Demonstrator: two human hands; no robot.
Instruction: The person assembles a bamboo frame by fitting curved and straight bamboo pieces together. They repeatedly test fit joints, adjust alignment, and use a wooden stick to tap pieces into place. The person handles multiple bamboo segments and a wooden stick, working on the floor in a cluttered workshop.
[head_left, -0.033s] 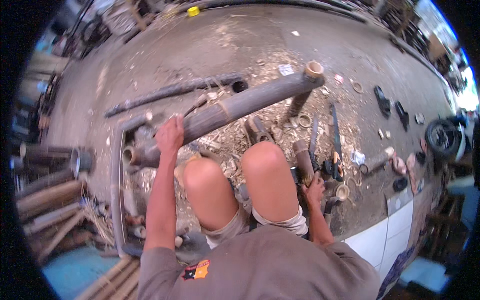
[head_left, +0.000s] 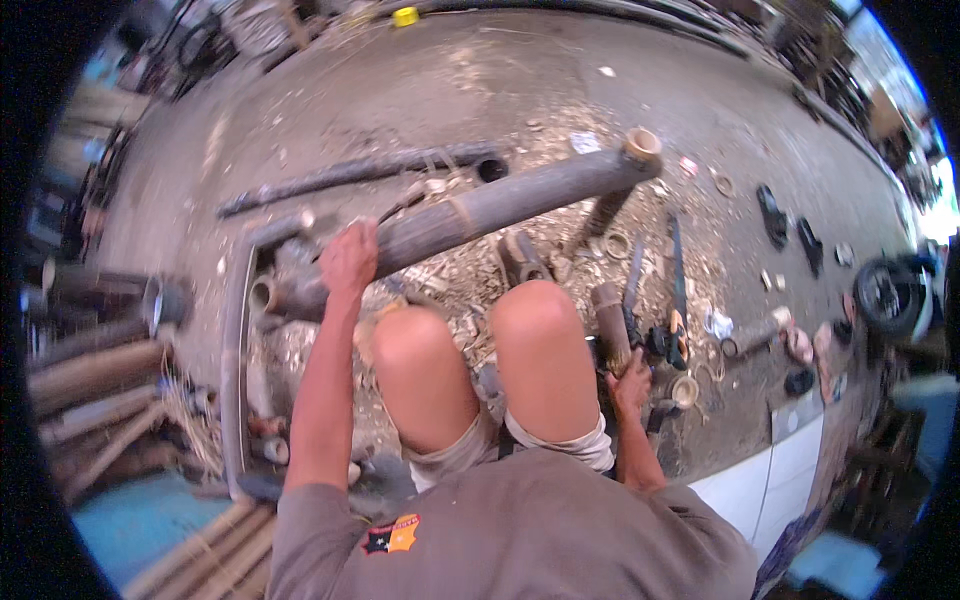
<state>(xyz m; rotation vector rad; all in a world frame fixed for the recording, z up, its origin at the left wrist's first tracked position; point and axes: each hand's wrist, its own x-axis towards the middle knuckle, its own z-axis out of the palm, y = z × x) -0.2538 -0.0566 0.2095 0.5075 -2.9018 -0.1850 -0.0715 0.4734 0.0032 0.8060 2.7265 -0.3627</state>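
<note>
A long, thick dark bamboo tube (head_left: pixel 530 195) slopes across in front of my knees, its far right end raised on a bamboo post. Near its left end, my left hand (head_left: pixel 348 260) is closed over the tube from above. A thin dark piece (head_left: pixel 402 203) sticks out beyond that hand; whether the fingers touch it I cannot tell. Down beside my right knee, my right hand (head_left: pixel 630 385) is wrapped round the lower end of a short, brown bamboo piece (head_left: pixel 609 315), which stands tilted. My right fingertips are partly hidden.
A saw (head_left: pixel 678 290) and a knife (head_left: pixel 634 270) lie beyond my right hand, among pale wood shavings (head_left: pixel 470 270). Another dark bamboo pole (head_left: pixel 360 178) lies farther off. Sandals (head_left: pixel 771 215) are at the right. Bamboo lengths (head_left: pixel 100 375) are stacked at the left.
The whole view has shifted slightly. Both hands keep their hold, with no clear movement against the bamboo.
</note>
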